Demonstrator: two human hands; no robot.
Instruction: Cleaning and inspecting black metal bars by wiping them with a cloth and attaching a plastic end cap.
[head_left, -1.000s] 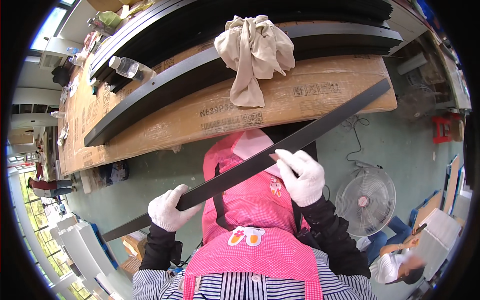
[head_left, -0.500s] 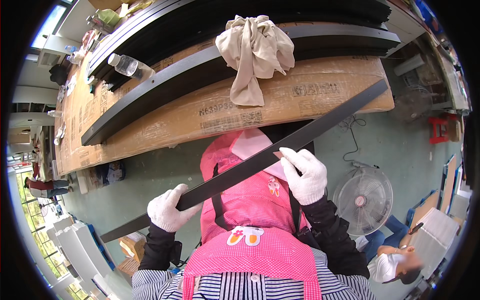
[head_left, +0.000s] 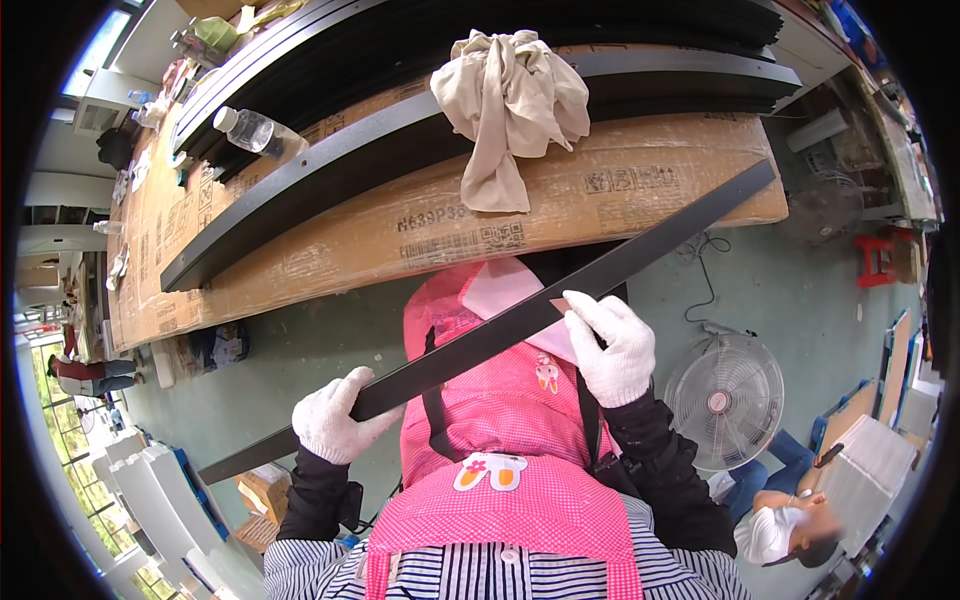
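I hold a long flat black metal bar (head_left: 660, 252) slantwise across my front, its right end high near the table's corner and its left end low over the floor. My left hand (head_left: 335, 418), in a white glove, grips the bar near its lower left part. My right hand (head_left: 612, 345), also gloved, pinches the bar's middle with its fingers on the top edge. Under the bar hangs my pink checked apron (head_left: 500, 440).
A table covered in brown cardboard (head_left: 330, 240) carries long black bars (head_left: 330, 175), a crumpled beige cloth (head_left: 510, 100) and a clear plastic bottle (head_left: 255, 130). A white floor fan (head_left: 725, 400) stands at the right. Another person (head_left: 775, 525) sits low at the lower right.
The bar has shifted slightly, with its lower left end a little lower and my left hand moved a bit along it. My right hand stays at the middle.
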